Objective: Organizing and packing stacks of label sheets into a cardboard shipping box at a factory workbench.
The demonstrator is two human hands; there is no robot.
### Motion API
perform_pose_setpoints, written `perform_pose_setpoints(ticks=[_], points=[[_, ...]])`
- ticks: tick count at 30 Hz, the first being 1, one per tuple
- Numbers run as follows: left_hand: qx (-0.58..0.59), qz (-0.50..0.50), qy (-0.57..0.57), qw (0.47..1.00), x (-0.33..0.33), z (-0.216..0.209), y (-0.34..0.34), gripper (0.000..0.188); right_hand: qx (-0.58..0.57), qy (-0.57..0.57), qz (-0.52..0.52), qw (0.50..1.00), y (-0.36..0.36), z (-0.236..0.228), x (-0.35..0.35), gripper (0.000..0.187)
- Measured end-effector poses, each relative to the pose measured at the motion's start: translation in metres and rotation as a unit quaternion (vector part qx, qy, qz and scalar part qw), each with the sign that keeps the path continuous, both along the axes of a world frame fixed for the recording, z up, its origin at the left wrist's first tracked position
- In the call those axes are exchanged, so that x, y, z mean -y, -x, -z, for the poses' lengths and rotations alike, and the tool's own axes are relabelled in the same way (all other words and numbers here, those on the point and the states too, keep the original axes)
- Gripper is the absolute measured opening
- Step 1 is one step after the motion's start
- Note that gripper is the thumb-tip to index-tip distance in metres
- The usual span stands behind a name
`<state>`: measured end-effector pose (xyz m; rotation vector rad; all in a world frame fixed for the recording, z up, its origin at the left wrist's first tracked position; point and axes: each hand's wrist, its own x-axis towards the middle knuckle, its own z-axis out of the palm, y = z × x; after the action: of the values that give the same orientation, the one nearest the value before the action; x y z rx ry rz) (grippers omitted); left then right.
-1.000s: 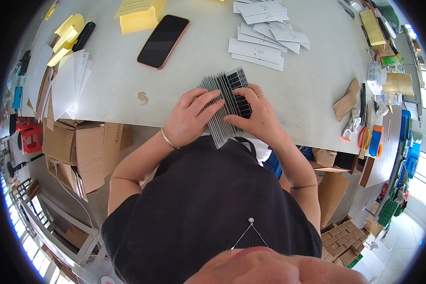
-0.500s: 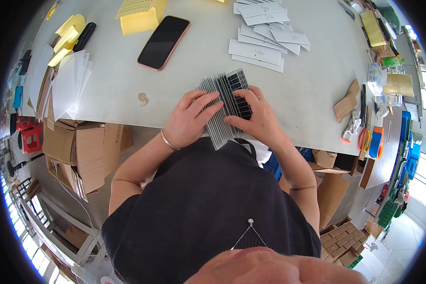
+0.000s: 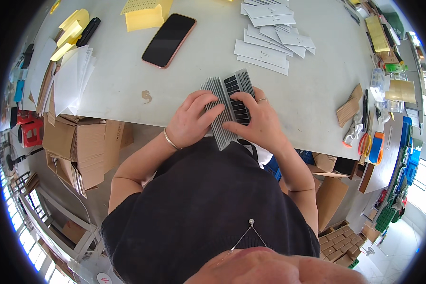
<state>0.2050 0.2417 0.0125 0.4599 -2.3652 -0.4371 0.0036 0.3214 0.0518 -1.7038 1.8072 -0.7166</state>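
Note:
A fanned stack of thin grey cards (image 3: 215, 113) stands on edge at the table's near edge, tilted, its lower end close to my shirt. The card on the right side shows a dark printed grid (image 3: 235, 87) with light lines. My left hand (image 3: 192, 118) presses the left side of the stack, fingers curled over the edges, thumb hidden. My right hand (image 3: 256, 116) holds the gridded right side, thumb and index finger bent inward over the card edges. An opening parts the gridded card from the edges on the left.
A phone (image 3: 169, 40) lies beyond my hands, beside yellow sticky notes (image 3: 144, 19). White paper slips (image 3: 262, 53) are piled at the far right. Scissors (image 3: 364, 144), a tape roll (image 3: 377, 147) and cardboard pieces (image 3: 349, 105) sit at the right edge; papers (image 3: 72, 78) at the left.
More card edges have gathered toward my left hand, and the gridded face at the right shows wider. My right index finger has curled in. The whole view has shifted slightly.

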Motion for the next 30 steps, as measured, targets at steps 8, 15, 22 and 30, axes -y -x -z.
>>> perform_pose_setpoints(ticks=[8,15,22,30], points=[[0.004,0.002,-0.008,1.0,0.0,0.0,-0.001,0.037,-0.005,0.003,0.006,1.0,-0.001,0.0,0.002,0.056],[0.003,0.001,-0.001,1.0,0.001,0.001,-0.002,0.034,0.001,0.001,0.006,1.0,0.0,0.001,0.002,0.054],[0.008,0.001,0.011,1.0,0.001,0.002,-0.003,0.033,0.065,0.0,-0.005,0.998,0.003,-0.005,0.001,0.053],[-0.01,-0.002,0.037,0.999,-0.001,-0.002,-0.003,0.044,-0.018,0.026,-0.045,0.998,-0.001,-0.001,-0.002,0.046]])
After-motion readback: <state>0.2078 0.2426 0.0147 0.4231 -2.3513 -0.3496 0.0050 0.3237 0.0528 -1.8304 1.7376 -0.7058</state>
